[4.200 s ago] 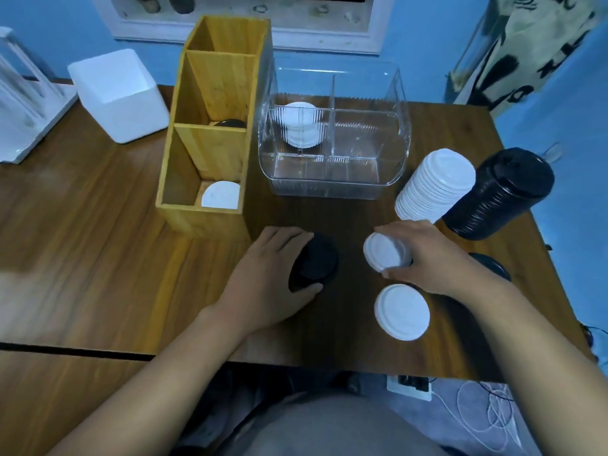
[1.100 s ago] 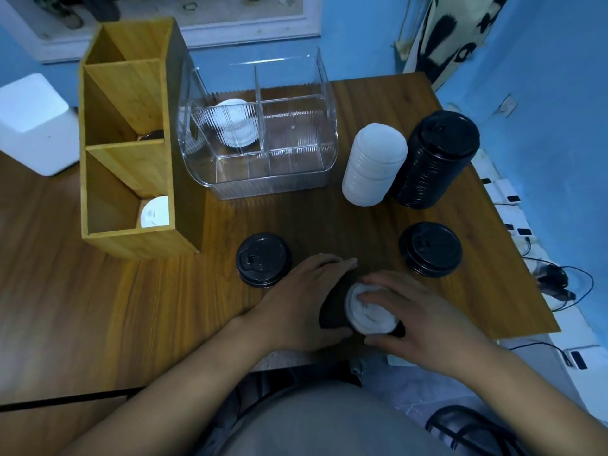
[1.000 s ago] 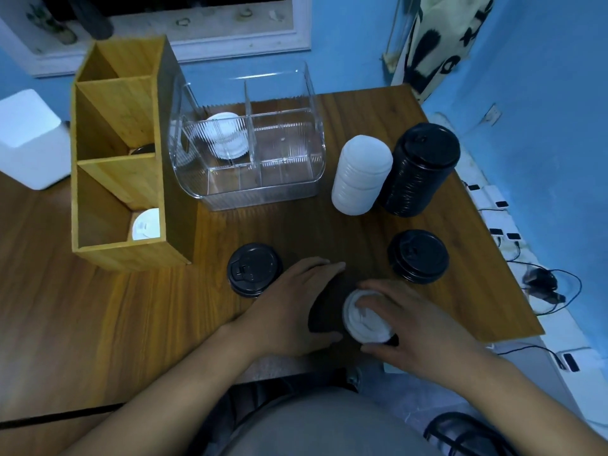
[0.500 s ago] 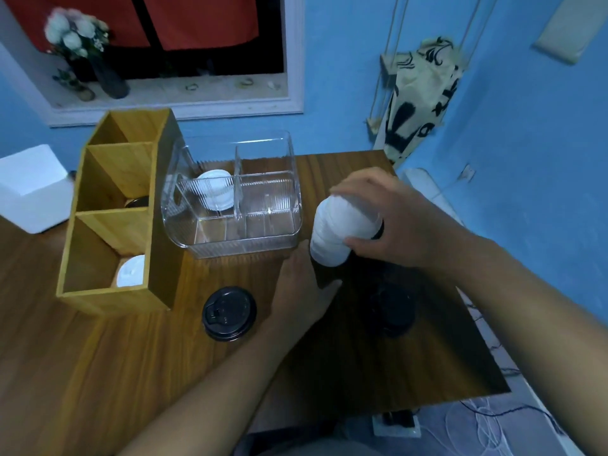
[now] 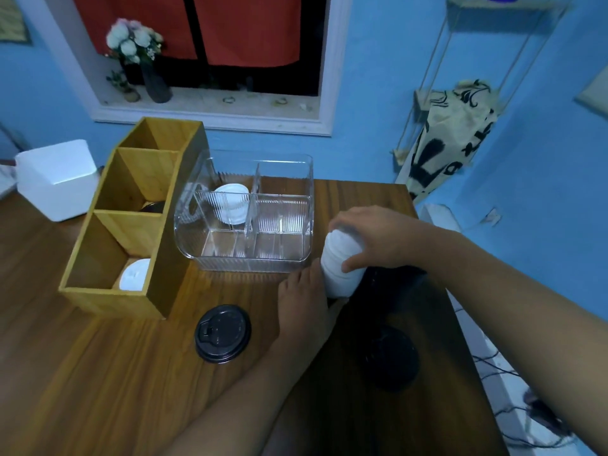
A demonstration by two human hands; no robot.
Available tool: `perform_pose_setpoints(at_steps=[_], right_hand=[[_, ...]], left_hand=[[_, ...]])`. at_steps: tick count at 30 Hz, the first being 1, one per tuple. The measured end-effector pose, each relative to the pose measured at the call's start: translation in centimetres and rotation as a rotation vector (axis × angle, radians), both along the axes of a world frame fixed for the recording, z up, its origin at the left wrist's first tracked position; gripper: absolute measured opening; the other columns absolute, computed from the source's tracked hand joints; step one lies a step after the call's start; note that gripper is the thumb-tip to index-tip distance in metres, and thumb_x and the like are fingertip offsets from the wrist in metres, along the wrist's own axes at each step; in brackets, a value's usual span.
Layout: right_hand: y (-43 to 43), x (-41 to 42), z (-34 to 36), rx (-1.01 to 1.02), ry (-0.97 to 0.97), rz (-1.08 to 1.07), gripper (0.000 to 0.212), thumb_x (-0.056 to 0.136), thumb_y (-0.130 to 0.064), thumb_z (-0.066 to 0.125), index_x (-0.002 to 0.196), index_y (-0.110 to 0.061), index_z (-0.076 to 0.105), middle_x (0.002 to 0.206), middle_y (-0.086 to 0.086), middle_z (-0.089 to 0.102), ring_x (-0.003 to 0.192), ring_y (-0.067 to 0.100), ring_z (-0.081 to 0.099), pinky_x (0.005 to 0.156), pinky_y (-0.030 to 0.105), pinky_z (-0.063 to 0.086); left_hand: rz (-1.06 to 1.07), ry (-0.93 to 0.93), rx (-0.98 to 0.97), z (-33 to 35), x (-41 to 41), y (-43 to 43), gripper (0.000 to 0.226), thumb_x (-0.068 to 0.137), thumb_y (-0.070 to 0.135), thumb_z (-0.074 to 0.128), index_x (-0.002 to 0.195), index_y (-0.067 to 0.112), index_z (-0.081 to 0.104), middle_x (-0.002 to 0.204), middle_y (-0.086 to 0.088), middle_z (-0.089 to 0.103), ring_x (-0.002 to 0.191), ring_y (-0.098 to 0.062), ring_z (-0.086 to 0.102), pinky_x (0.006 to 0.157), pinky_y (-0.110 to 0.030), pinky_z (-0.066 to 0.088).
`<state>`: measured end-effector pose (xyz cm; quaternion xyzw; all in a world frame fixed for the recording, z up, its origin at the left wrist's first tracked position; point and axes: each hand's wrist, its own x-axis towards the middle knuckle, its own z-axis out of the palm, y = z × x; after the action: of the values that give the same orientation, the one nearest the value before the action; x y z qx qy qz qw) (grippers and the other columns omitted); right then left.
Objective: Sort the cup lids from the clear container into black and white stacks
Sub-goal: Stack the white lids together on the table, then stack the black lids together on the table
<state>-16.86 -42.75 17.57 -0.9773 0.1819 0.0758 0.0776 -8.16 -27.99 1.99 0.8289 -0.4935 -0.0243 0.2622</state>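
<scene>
A wooden table (image 5: 98, 373) is taking up most of the view, with a blue wall behind it. On its left part a wooden organizer (image 5: 131, 225) with stepped compartments is standing; a white lid (image 5: 133, 274) is leaning in its nearest compartment and something dark is sitting in the middle one. Just right of it the clear container (image 5: 250, 222) is standing, divided down the middle, and a few white lids (image 5: 232, 207) are leaning upright in its left rear section; the other sections are showing only bare plastic. A white box (image 5: 56, 179) is sitting at the far left.

Right of the container, the white stack (image 5: 339, 274) of lids is standing on the table. The right hand (image 5: 378, 238) is cupping over its top, fingers curled down around the upper lids. The left hand (image 5: 306, 304) is lying open and flat against the foot of that stack, palm down on the table.

A black stack is sitting in shadow behind the right forearm, mostly hidden. One black lid (image 5: 223, 333) is lying flat on the table, near the left hand, and another black lid (image 5: 391, 357) is lying in the dark patch under the right arm.
</scene>
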Motion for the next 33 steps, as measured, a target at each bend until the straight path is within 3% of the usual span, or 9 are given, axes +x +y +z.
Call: perform_pose_setpoints(at_steps=[7, 12, 17, 21, 24, 28, 33], right_hand=[[0.5, 0.9, -0.4, 0.003, -0.003, 0.015, 0.066, 0.075, -0.050, 0.081, 0.131, -0.029, 0.052, 0.123, -0.008, 0.059, 0.111, 0.016, 0.051, 0.090, 0.037, 0.045], [0.6, 0.5, -1.0, 0.026, -0.005, -0.005, 0.067, 0.077, -0.052, 0.078, 0.134, -0.033, 0.047, 0.127, -0.010, 0.057, 0.111, 0.014, 0.051, 0.088, 0.037, 0.046], [1.0, -0.4, -0.2, -0.010, -0.014, -0.049, 0.080, 0.080, -0.057, 0.074, 0.147, -0.037, 0.035, 0.151, -0.012, 0.043, 0.135, 0.016, 0.043, 0.103, 0.041, 0.042], [2.7, -2.4, 0.4, -0.015, -0.138, -0.089, 0.087, 0.078, -0.062, 0.073, 0.151, -0.041, 0.030, 0.161, -0.012, 0.028, 0.148, 0.015, 0.026, 0.119, 0.046, 0.024], [5.6, -6.2, -0.4, -0.030, -0.329, -0.057, 0.075, 0.081, -0.063, 0.067, 0.146, -0.038, 0.039, 0.158, -0.012, 0.035, 0.146, 0.011, 0.030, 0.120, 0.043, 0.026], [10.9, -12.2, -4.9, 0.087, -0.456, -0.111, 0.054, 0.090, -0.060, 0.051, 0.139, -0.038, 0.045, 0.145, -0.019, 0.043, 0.137, -0.005, 0.029, 0.110, 0.022, 0.028], [12.9, -16.1, -11.6, 0.176, -0.352, -0.333, 0.076, 0.083, -0.063, 0.064, 0.148, -0.050, 0.025, 0.155, -0.030, 0.015, 0.145, -0.002, 0.012, 0.114, 0.031, 0.023]], left_hand=[[-0.030, -0.053, -0.013, -0.3, 0.6, -0.3, 0.072, 0.071, 0.061, 0.077, 0.125, 0.018, 0.057, 0.103, 0.003, 0.067, 0.095, -0.021, 0.060, 0.077, -0.034, 0.039], [-0.059, -0.014, 0.042, 0.5, 0.7, 0.2, 0.076, 0.075, 0.056, 0.076, 0.137, 0.018, 0.052, 0.116, 0.005, 0.067, 0.109, -0.019, 0.057, 0.088, -0.033, 0.044], [-0.144, -0.161, 0.077, 3.3, 2.8, 5.0, 0.064, 0.078, 0.053, 0.072, 0.133, 0.022, 0.058, 0.122, 0.004, 0.066, 0.114, -0.021, 0.057, 0.098, -0.035, 0.046], [-0.151, -0.287, 0.227, 4.7, 7.3, 11.4, 0.083, 0.077, 0.064, 0.068, 0.148, 0.023, 0.050, 0.144, 0.004, 0.054, 0.132, -0.022, 0.047, 0.111, -0.039, 0.042], [-0.196, -0.202, 0.353, 4.7, 9.9, 14.2, 0.098, 0.078, 0.064, 0.072, 0.159, 0.024, 0.034, 0.159, 0.004, 0.038, 0.144, -0.020, 0.035, 0.118, -0.034, 0.032], [-0.282, -0.105, 0.403, 4.3, 10.4, 14.3, 0.097, 0.082, 0.057, 0.076, 0.160, 0.021, 0.030, 0.157, 0.004, 0.040, 0.142, -0.017, 0.035, 0.117, -0.026, 0.029], [-0.353, -0.009, 0.330, 3.9, 7.8, 12.9, 0.103, 0.075, 0.057, 0.083, 0.158, 0.022, 0.033, 0.149, 0.007, 0.046, 0.137, -0.014, 0.038, 0.114, -0.024, 0.031]])
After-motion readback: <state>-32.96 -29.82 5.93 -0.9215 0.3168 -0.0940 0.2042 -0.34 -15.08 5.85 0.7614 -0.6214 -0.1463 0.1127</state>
